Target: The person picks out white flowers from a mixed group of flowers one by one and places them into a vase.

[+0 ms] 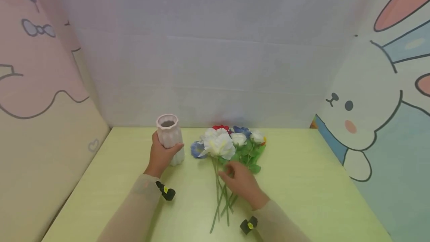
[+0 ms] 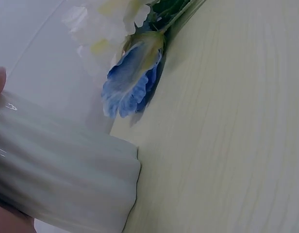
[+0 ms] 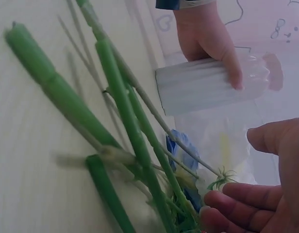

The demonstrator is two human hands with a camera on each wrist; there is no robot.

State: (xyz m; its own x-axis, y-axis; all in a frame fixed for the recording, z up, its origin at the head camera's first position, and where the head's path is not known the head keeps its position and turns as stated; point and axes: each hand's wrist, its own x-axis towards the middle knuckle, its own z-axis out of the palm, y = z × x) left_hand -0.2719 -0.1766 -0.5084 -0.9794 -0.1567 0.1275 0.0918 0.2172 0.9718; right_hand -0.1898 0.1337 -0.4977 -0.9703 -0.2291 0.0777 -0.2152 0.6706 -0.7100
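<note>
- The vase (image 1: 170, 137) stood upright on the table (image 1: 302, 182).
- The left hand (image 1: 162, 158) had its fingers and thumb wrapped round the vase.
- Right of the vase lay the flowers (image 1: 218, 145), white, blue and red, their green stems (image 3: 121, 97) crossing.
- Farther right of the vase, the right hand (image 1: 243, 183) hovered by the stems, thumb apart from half-bent fingers, gripping nothing; whether a fingertip touched, I couldn't tell.

Pale ribbed vase (image 1: 170, 137), gripped by left hand (image 1: 161, 158); long-stemmed flowers (image 1: 218, 143), white, blue, red, on yellow table (image 1: 295, 182); right hand (image 1: 242, 183) beside them, contact unclear.
</note>
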